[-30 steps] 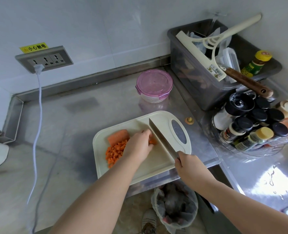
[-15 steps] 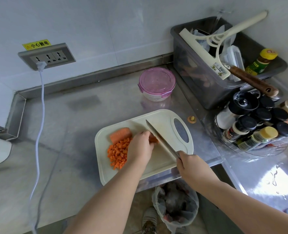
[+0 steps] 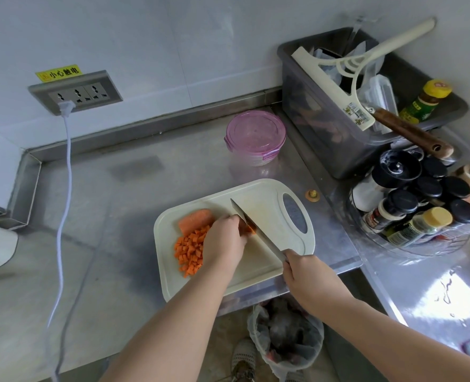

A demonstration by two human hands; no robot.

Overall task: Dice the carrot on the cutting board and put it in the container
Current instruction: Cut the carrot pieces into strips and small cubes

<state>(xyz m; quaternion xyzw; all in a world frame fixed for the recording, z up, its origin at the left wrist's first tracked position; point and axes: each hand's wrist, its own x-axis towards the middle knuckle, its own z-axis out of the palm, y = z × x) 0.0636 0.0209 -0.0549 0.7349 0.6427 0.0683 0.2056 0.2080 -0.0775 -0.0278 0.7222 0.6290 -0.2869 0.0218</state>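
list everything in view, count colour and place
counter: 1, steel, along the wall
cutting board: 1, cream, front edge of the counter
carrot dice: one pile, orange, left part of the board
carrot chunk: 1, orange, uncut, behind the dice
carrot piece: 1, orange, at the blade
knife: 1, steel, blade on the board
container: 1, clear with pink lid on, behind the board
bin: 1, grey, back right corner
squeegee: 1, cream, across the bin
spice jars: several, mostly black caps, right
socket: 1, grey, wall, white cable plugged in
bag: 1, clear, below the counter
left hand: holds the carrot piece
right hand: grips the knife handle
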